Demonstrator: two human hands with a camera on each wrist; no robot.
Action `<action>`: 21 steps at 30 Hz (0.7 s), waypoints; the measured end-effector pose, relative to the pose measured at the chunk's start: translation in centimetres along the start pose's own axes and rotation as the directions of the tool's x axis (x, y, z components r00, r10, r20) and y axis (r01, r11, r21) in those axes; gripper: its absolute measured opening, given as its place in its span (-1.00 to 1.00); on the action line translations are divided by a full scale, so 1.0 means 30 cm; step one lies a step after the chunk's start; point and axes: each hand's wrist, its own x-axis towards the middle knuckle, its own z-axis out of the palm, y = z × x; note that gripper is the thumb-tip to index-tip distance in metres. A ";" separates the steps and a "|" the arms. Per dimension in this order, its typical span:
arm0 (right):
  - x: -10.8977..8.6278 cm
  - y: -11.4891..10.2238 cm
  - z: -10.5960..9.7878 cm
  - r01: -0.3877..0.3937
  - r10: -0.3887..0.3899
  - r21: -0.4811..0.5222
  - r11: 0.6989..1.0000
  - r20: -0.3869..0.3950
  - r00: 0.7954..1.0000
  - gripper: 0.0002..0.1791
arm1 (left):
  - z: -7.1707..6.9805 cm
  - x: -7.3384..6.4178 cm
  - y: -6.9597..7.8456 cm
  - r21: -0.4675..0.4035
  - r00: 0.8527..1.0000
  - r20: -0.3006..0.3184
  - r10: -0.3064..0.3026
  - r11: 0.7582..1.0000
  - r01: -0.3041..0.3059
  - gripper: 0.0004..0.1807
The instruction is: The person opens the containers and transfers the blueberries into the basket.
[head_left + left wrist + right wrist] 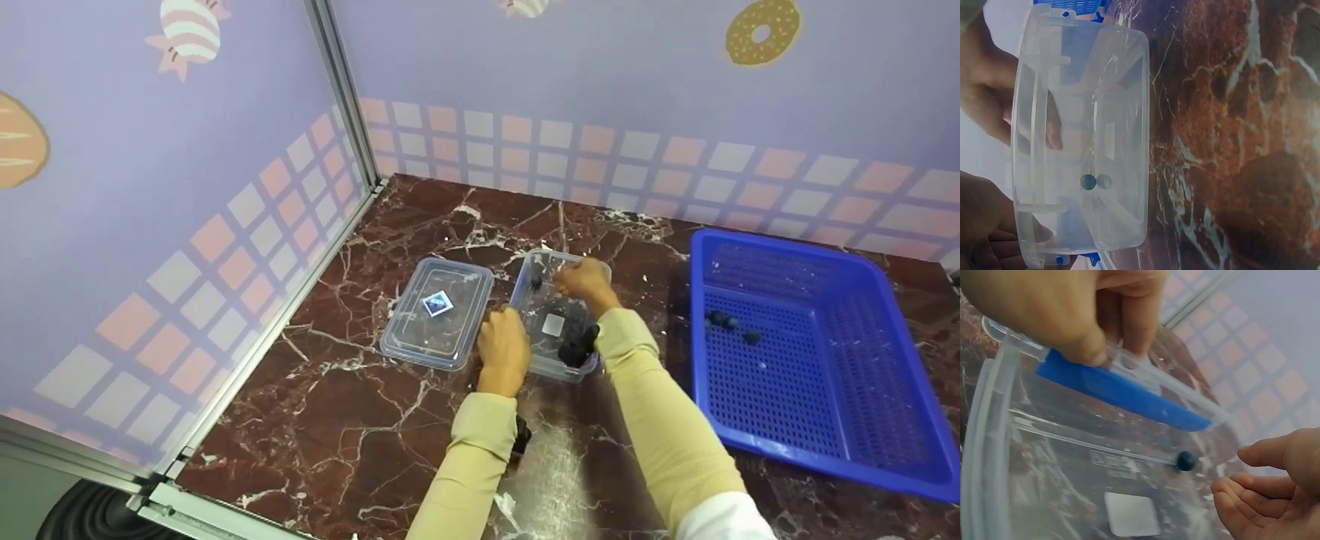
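Observation:
A clear plastic container (553, 369) stands on the table with one small dark blueberry-like ball (1186, 460) on its floor, near the far left corner. My left hand (502, 349) grips the container's left wall, thumb and fingers on either side of the rim beside a blue latch (1123, 395). Over the far end of the container is my right hand (585, 281). In the right wrist view its fingers curve loosely, the thumb stands apart from them, and nothing shows between. The black wrist camera (577, 347) hides the container's near right part.
Left of the container lies its clear lid (442, 330) with a blue diamond sticker. A blue perforated basket (780, 405) on the right holds several dark balls (724, 320). Patterned panels (562, 90) border the marbled table (375, 420) at the back and left.

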 end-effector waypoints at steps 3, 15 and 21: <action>0.009 0.022 0.032 -0.017 0.011 0.101 0.995 0.054 0.998 -0.79 | 0.004 -0.003 -0.001 0.005 1.000 -0.013 0.001 1.000 -0.001 -0.81; 0.057 0.063 0.089 -0.075 0.075 0.013 0.997 -0.001 0.997 -0.93 | 0.013 -0.018 0.004 0.021 0.997 -0.067 0.034 0.999 -0.033 -0.90; 0.067 0.068 0.110 -0.004 0.004 -0.015 1.000 -0.017 1.000 -0.80 | 0.008 -0.005 -0.008 0.033 0.997 -0.072 0.026 0.999 -0.024 -0.89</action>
